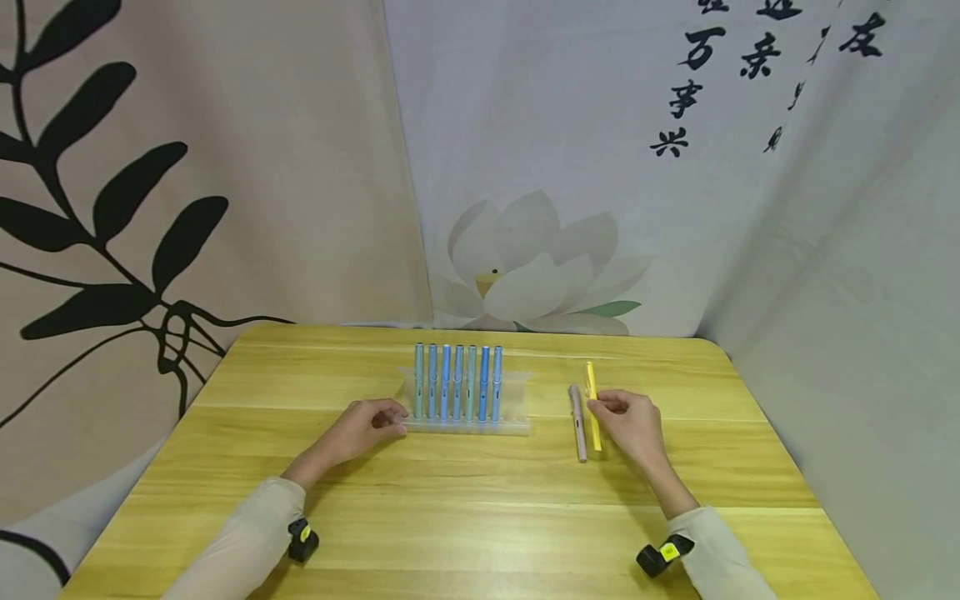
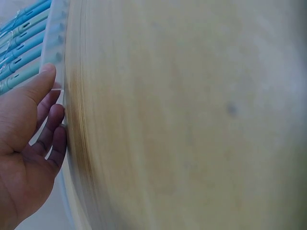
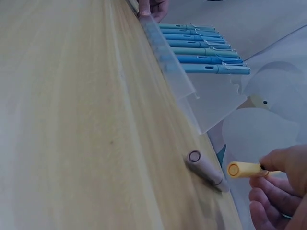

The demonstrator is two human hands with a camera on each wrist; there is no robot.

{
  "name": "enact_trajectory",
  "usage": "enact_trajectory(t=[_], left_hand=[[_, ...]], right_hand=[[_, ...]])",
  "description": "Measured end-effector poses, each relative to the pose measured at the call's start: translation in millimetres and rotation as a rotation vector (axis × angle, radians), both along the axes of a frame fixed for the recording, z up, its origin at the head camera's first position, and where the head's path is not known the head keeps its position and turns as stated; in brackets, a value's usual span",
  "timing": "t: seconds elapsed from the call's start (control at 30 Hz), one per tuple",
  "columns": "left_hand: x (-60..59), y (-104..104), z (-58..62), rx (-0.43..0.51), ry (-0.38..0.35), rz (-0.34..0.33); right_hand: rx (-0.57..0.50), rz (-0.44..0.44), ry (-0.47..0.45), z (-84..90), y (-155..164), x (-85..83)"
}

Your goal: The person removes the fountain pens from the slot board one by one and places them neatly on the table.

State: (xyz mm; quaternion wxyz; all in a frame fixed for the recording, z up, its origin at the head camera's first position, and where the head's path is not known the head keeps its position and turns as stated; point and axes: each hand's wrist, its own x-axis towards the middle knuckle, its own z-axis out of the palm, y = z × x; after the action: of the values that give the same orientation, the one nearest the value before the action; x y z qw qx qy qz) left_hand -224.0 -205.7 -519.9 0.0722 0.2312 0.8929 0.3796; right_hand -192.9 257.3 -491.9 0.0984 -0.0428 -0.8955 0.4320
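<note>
A slim yellow pen (image 1: 592, 407) lies lengthwise on the table, pinched at its middle by the right hand (image 1: 633, 427). Just beside it lies a pale pink pen (image 1: 577, 422), parallel and untouched. The left hand (image 1: 360, 429) touches a clear holder (image 1: 517, 408) with seven blue and teal pens.

My left wrist view is mostly smeared desk (image 2: 192, 120), grain blurred; the blue pens (image 2: 24, 33) run off the top-left corner and my left hand (image 2: 24, 139) is cut by the edge. On the right wrist view, my right hand (image 3: 280, 187) is chopped at the corner, and the yellow pen (image 3: 245, 169) disappears into its grip. Overhead, the clear pen tray (image 1: 517, 400) barely shows its outline.
</note>
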Motion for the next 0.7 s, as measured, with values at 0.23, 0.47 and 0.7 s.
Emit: enact_trajectory(t=[0.23, 0.47, 0.7], left_hand=[[0.0, 0, 0.0, 0.000, 0.004, 0.001], [-0.2, 0, 0.0, 0.004, 0.013, -0.009], [-0.1, -1, 0.0, 0.009, 0.010, -0.011]], right_hand=[[0.021, -0.044, -0.030, -6.8, 3, -1.0], [0.061, -0.052, -0.060, -12.0, 7, -2.0], [0.092, -0.061, -0.097, -16.0, 7, -5.0]])
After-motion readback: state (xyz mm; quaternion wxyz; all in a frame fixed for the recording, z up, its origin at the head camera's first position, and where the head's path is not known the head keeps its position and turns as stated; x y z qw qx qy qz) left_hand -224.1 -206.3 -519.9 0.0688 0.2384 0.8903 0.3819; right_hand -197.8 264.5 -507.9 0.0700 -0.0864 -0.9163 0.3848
